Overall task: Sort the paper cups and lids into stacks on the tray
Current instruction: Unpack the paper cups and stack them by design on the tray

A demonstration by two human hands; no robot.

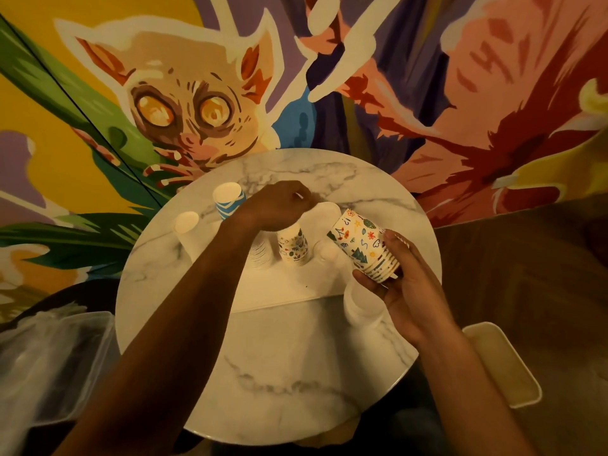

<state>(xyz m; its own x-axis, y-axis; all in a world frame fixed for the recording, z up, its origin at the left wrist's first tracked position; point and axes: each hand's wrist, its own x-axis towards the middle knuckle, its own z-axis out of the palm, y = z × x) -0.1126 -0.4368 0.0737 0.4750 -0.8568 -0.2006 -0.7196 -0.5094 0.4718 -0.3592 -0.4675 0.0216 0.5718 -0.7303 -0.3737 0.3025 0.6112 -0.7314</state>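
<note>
While the right hand (408, 287) wraps its grip round a tilted stack of patterned cups (362, 246) just above the right side of the tray (296, 292), presumably readying it to join the matching stack (292, 248) standing inverted there, the left hand (276, 207) hovers toward the far edge of the worktop (296, 373), fingers curled; whether its grip pinches anything cannot be determined.

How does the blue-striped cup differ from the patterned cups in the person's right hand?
The blue-striped cup has wavy blue bands; the patterned cup stack has small coloured doodles. The blue-striped cup stands upright, ungripped; the patterned cup stack lies tilted in the right hand. The patterned cup stack shows several nested rims; the blue-striped cup shows none. Both are white-based paper cups.
</note>
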